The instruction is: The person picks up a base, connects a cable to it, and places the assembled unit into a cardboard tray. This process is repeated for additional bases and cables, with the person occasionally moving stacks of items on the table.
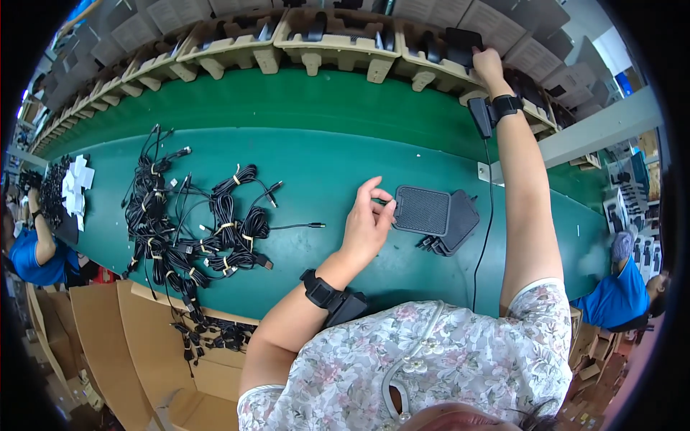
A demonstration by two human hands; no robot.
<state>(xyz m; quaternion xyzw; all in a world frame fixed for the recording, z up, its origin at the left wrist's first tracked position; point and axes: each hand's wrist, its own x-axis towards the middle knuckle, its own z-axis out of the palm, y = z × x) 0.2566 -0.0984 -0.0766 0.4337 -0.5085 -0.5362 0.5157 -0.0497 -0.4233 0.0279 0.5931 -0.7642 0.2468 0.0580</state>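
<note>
My left hand (368,224) is over the green table, fingers loosely curled and apart, its fingertips at the left edge of a dark rectangular mesh-faced panel (422,210). That panel partly overlaps a dark flat angular plate (463,221), and small black prongs (434,246) show below them. Stretched far forward to the right, my right hand (489,65) grips the edge of a black flat rectangular piece (463,46) at a beige tray. Part of its grip is hidden by the hand itself. Both wrists wear black strapped devices.
Bundled black cables (194,223) are piled on the left of the table. Beige moulded trays (338,49) line the back, holding dark parts. An open cardboard box (147,345) stands at the near left. A thin cable (486,237) runs beside my right arm. People in blue work at both sides.
</note>
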